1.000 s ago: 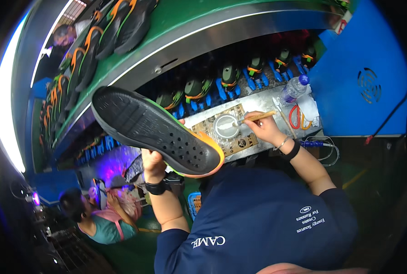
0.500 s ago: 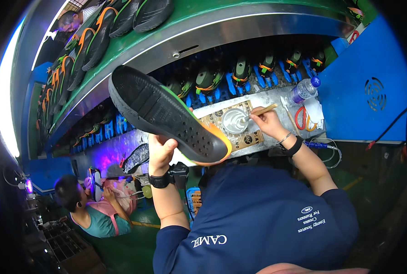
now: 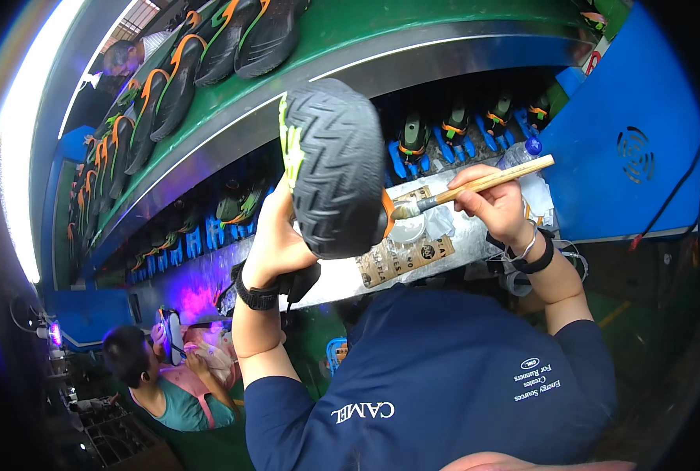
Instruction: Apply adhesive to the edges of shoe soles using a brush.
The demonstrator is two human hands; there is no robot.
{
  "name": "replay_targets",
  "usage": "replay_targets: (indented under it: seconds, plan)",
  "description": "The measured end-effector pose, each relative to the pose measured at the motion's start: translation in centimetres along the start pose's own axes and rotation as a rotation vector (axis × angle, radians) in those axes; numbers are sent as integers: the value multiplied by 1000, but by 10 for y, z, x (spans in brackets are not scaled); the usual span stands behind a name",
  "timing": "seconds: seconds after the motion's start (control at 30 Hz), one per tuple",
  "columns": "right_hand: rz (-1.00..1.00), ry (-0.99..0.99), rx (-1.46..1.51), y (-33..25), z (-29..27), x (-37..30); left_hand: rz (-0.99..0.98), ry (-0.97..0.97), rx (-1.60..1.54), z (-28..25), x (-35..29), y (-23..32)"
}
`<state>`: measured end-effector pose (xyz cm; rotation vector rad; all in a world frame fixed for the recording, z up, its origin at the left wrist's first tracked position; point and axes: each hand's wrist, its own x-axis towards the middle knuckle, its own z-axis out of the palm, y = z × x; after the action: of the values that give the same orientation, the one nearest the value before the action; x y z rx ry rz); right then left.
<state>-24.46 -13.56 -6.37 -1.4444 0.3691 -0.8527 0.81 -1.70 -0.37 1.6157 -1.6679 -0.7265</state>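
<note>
Tilting upright since a moment ago, the black shoe sole (image 3: 336, 169) is being gripped by left hand (image 3: 275, 239) fingers while right hand (image 3: 493, 206) fingers, pinching the brush (image 3: 475, 185), are bringing its bristles to the sole's edge.

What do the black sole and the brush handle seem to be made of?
Black sole: probably rubber, matte, with moulded chevron tread. Brush handle: likely wood, pale tan and smooth, with a dark ferrule near the bristles; coating cannot be told.

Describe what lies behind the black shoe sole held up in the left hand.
Behind the shoe sole in the left hand: a workbench and cardboard sheet. The sole covers whatever lies directly behind.
</note>
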Motion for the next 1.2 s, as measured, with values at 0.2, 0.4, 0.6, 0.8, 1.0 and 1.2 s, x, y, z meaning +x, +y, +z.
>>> replay_targets:
  seconds: [0.2, 0.4, 0.6, 0.8, 1.0, 1.2]
  plan:
    - [16, -43, -50, 0, 1, 7, 147, 22, 6, -1, 4, 7]
    - [-289, -79, -290, -5, -3, 20, 58, -20, -64, -7, 12, 19]
    - [-314, -141, -453, -16, -3, 20, 108, 21, 35, -11, 12, 12]
    - [-299, -164, -382, -14, -1, 9, 38, 49, -216, -6, 12, 21]
    - [-287, -205, -310, -18, 3, 2, 341, 57, -217, -7, 21, 18]
    - [-217, -162, -251, -17, 2, -2, 498, 23, 298, -13, 19, 3]
